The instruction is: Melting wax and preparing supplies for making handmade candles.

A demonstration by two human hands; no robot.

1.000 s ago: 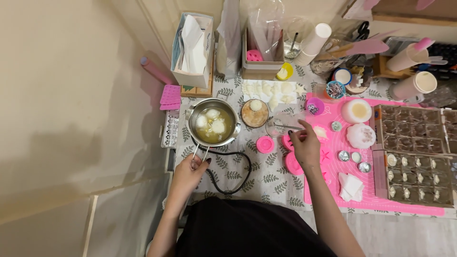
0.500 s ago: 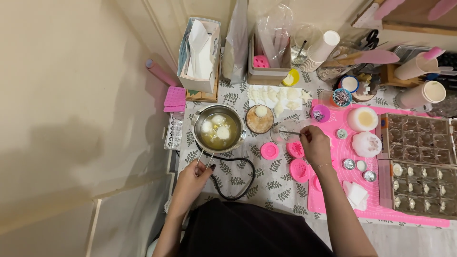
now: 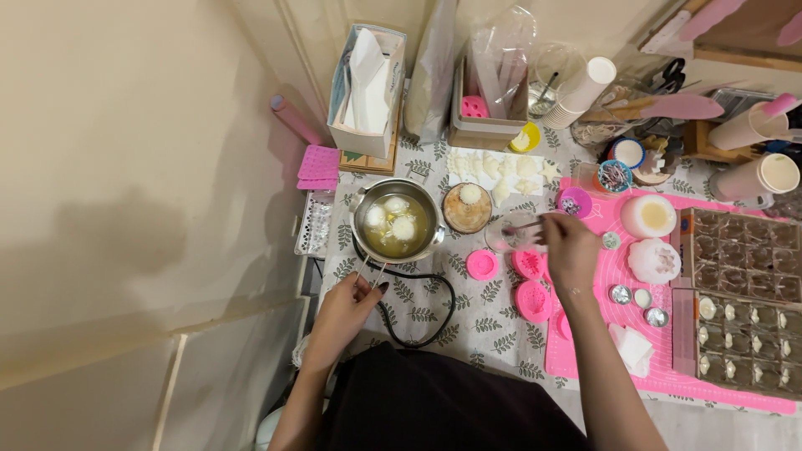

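At table's left edge, left hand (image 3: 349, 311) clamped on pot handle (image 3: 368, 274), right hand (image 3: 571, 248) pinching stirrer (image 3: 525, 225) over glass (image 3: 511, 231)

The pot (image 3: 395, 221) sits left of the glass cup (image 3: 511, 234), with moulds (image 3: 532, 299) in front of the cup.

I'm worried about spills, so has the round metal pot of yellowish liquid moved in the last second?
No. The round metal pot keeps its place beside the round brown dish; only the camera view shifted.
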